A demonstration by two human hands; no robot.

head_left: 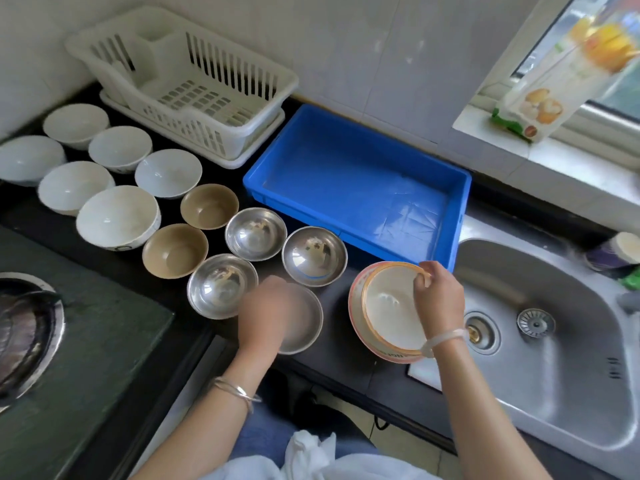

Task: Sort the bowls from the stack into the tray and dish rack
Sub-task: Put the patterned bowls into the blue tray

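Observation:
A short stack of cream bowls with orange rims (388,306) sits on the dark counter beside the sink. My right hand (438,296) pinches the far rim of the top bowl. My left hand (268,308) is blurred and lies over a steel bowl (304,323) near the counter's front edge; its grip cannot be made out. The blue tray (356,181) stands behind the stack with nothing in it. The white dish rack (187,81) sits at the back left, also holding nothing.
Steel bowls (254,233) (313,254) (221,285), two tan bowls (209,206) (175,251) and several white bowls (117,216) cover the counter left of the tray. A steel sink (554,323) lies right, a stove burner (24,334) far left.

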